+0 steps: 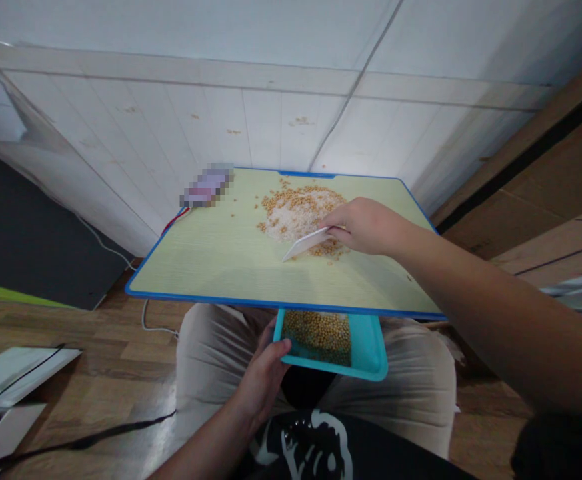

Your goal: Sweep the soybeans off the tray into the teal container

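A heap of white rice grains (287, 222) mixed with yellow soybeans (299, 196) lies spread on the pale tabletop. My right hand (365, 225) pinches a flat white scraper (305, 244), tilted with its far edge at the near left side of the heap. Below the table's front edge, my left hand (265, 370) grips the left corner of a turquoise tray (369, 347), thumb over the rim. Soybeans (325, 337) and some white grains lie in the tray, mostly toward its left. The table edge hides the tray's back part.
The small table (211, 263) has a blue rim and stands against a white panelled wall (261, 127). A blurred-out device (207, 187) with a red cable sits at its back left corner. Cardboard boxes (531, 200) stand to the right. Stray soybeans lie around the heap.
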`<state>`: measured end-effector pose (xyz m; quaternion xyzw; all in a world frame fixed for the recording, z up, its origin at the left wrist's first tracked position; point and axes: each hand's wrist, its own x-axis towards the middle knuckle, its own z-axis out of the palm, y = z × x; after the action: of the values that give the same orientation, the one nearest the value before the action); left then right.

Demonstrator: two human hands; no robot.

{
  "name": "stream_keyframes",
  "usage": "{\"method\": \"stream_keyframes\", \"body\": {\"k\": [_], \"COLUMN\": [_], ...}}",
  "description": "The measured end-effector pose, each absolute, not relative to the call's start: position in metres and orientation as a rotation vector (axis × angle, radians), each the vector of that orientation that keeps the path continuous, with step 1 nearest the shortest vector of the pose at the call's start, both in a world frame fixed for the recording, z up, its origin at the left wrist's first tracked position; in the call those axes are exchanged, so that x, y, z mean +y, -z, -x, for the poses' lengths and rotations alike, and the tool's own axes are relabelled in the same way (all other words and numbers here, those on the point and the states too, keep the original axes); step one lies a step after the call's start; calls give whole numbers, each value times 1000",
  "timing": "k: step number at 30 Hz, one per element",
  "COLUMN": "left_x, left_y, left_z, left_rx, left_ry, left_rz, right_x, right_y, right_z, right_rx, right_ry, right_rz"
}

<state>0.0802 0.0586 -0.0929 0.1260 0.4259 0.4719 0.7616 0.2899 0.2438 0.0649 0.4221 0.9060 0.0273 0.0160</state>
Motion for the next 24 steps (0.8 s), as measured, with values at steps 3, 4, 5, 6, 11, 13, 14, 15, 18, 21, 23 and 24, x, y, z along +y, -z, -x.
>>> {"method": "stream_keyframes", "body": {"k": [3,4,5,6,11,13,14,15,18,21,23,24], "left_x": [59,59,59,59,58,59,59,59,59,59,59,58], "left_y": [93,93,93,93,93,93,92,92,93,96,98,100], "left_z": [-80,-80,-80,-80,-80,-81,-81,-81,-81,-79,-78,-78], "left_rx": [945,950,953,952,936,942,944,944,931,921,915,911], "left_ry": [-1026,-1024,-1023,-1021,-1030,-1027,-1025,-1025,-1027,-1028,-1025,-1021], "left_rz": [-272,-273,-276,-281,-302,-298,-296,-293,-288,-290,-300,-306], "right_x": [242,242,242,241,240,239,238,237,235,235,235,236], "right_y": [-63,-63,-62,-61,-57,-56,-56,-56,-56,-54,-51,-50], "right_z": [-294,-296,-298,-299,-309,-312,-314,-315,-318,-320,-320,-321], "right_rx": [2851,2859,2865,2869,2905,2923,2930,2935,2955,2974,2978,2977], "right_ry": [-68,-61,-53,-46,-45,-34,-24,-17,-15,-35,-49,-55], "right_rz": [-1287,-1282,-1278,-1277,-1267,-1253,-1246,-1241,-1240,-1249,-1262,-1271]}}
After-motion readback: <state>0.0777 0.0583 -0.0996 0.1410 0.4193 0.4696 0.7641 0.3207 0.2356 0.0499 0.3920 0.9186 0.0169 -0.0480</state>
